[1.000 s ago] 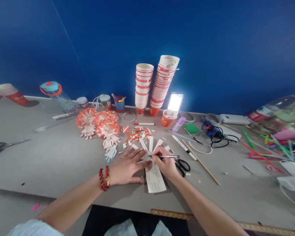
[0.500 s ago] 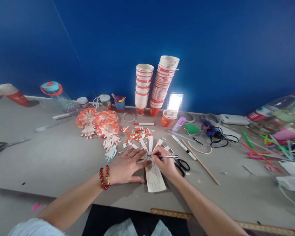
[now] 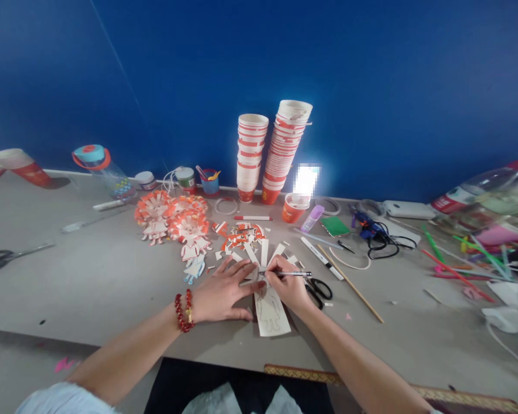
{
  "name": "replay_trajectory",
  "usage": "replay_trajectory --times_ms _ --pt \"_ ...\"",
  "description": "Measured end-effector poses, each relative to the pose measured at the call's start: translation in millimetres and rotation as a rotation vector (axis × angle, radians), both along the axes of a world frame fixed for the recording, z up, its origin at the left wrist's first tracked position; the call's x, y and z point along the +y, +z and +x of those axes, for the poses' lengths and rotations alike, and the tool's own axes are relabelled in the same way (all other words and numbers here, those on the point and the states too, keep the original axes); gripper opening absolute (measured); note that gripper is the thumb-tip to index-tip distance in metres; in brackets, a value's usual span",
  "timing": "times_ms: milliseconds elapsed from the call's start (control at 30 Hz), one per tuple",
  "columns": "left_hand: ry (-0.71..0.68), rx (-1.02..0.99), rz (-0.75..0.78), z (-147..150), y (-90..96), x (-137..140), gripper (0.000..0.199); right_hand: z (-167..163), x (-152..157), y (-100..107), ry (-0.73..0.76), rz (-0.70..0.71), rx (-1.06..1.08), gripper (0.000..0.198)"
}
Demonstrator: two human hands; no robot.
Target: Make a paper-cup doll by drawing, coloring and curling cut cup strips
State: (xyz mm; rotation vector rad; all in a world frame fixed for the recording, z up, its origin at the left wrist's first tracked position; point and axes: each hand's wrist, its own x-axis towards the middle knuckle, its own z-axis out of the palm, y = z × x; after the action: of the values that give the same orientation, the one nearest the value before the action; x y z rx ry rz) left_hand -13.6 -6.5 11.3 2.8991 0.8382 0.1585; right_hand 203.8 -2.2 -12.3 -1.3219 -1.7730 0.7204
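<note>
My right hand [image 3: 287, 286] is closed round a pen [image 3: 294, 273], its tip against a white paper cut-out [image 3: 273, 320] with fringed strips at the top. A figure in a dress is drawn in outline on the lower part. My left hand [image 3: 227, 290] lies flat with fingers spread, pressing the paper's left side; a red bead bracelet circles the wrist. Beside my right hand lie black-handled scissors [image 3: 319, 292], partly hidden by it. Left of my fingers sit finished paper figures with orange fringes [image 3: 190, 227] and a small blue-edged figure [image 3: 194, 268].
Two tall stacks of paper cups [image 3: 249, 167] stand by the blue wall. A cup with a bright phone [image 3: 306, 180] is next to them. Paper scraps [image 3: 244, 234], a marker [image 3: 322, 259], a wooden stick [image 3: 349, 283] and a glue gun [image 3: 369, 225] lie around.
The view has shifted very slightly. Both hands stay almost in place, the pen still on the paper.
</note>
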Motion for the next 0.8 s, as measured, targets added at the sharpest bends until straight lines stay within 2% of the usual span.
replay_trajectory --times_ms 800 --pt "-0.002 -0.004 -0.018 0.8 2.5 0.0 0.068 0.3 -0.3 0.1 -0.005 0.013 -0.032 0.009"
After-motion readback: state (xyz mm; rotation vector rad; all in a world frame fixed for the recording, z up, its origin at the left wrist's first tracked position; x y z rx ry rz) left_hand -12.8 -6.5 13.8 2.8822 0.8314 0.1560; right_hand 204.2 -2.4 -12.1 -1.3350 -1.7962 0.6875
